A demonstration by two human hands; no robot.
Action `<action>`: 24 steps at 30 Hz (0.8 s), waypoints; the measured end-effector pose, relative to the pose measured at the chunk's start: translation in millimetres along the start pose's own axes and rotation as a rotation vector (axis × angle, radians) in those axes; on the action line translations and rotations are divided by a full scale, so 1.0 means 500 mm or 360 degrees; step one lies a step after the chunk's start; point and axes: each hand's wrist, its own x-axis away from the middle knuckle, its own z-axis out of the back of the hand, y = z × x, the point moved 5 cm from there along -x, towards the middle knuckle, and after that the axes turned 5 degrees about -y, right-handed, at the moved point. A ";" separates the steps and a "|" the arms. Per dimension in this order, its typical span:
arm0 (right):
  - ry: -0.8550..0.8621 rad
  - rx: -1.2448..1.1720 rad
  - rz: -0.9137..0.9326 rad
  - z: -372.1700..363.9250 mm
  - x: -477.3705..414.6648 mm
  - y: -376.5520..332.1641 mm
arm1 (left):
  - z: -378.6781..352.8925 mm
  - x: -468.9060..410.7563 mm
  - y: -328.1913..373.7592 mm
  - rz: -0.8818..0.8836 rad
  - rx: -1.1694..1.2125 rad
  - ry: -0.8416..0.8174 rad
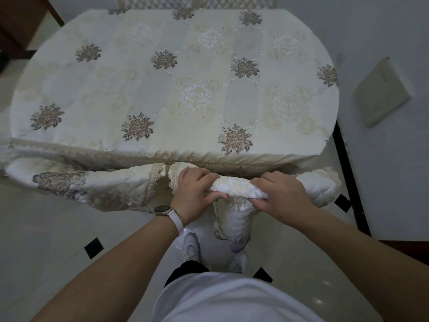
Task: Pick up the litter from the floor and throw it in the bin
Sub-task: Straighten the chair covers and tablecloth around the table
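Both hands clamp the same bunched roll of cream tablecloth (234, 188) at the near edge of the tabletop: the left hand (195, 194) curls over it with the thumb underneath, and the right hand (282, 196) grips it just beside, fingers wrapped over the top. A loose fold hangs from the roll toward the tiled floor (58, 228), above white shoes (191, 246). A watch (162, 210) sits on the left wrist. Where the litter lies cannot be told from this view

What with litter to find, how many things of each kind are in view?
Cream embroidered quilted tablecloth: 1
Bare hands gripping its rolled hem: 2, left hand, right hand
White shoes: 2
White-strapped wristwatch: 1
Beige flat square pad: 1
Total: 7
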 end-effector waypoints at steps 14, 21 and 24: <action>-0.0019 -0.0037 0.0034 0.000 0.004 0.001 | 0.006 0.009 0.007 -0.0013 -0.0134 -0.0008; -0.0029 -0.0043 0.0026 -0.006 0.010 -0.006 | 0.009 0.015 0.009 0.0024 -0.0075 -0.0061; -0.0004 -0.0062 0.0005 -0.007 0.014 -0.007 | 0.003 0.016 0.009 0.0053 -0.0019 -0.0138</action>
